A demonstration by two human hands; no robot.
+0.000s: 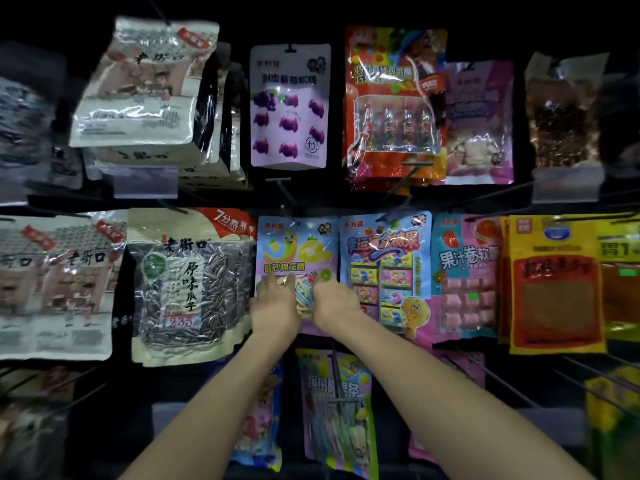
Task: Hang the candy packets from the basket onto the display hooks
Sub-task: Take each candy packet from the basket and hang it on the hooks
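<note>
Though close together, left hand (273, 306) flat, right hand (334, 303) tight on candy packet (298, 244).

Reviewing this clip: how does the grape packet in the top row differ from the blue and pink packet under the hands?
The grape packet hangs in the top row, untouched; the blue and pink packet is one row lower, with the left hand and right hand on its lower half. The grape packet is pale purple; the blue and pink packet shows a yellow cartoon figure. Both are flat, upright candy packets.
</note>
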